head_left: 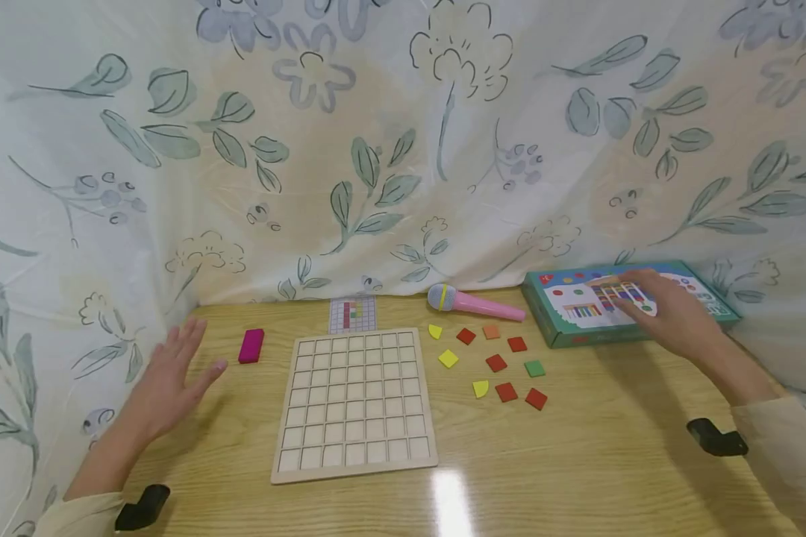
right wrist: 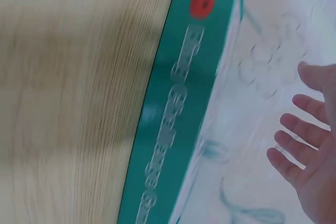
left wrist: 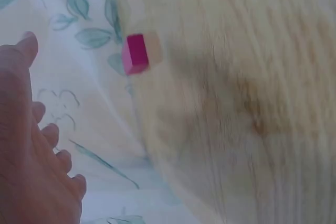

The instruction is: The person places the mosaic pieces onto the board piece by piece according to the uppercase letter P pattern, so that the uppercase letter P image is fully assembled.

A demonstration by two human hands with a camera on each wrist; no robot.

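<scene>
My left hand is held over the left side of the table with its fingers spread, and nothing is in it. Just past its thumb lies a magenta block, also seen in the left wrist view as a small block. At the right, my right hand hovers over a green game box, fingers loosely extended and holding nothing. The right wrist view shows the box's green side beside the hand. Between the hands lies a wooden grid board with square cells.
Right of the board are scattered red tiles, yellow ones, a green tile and an orange tile. A pink toy microphone and a pattern card lie behind, near the floral curtain.
</scene>
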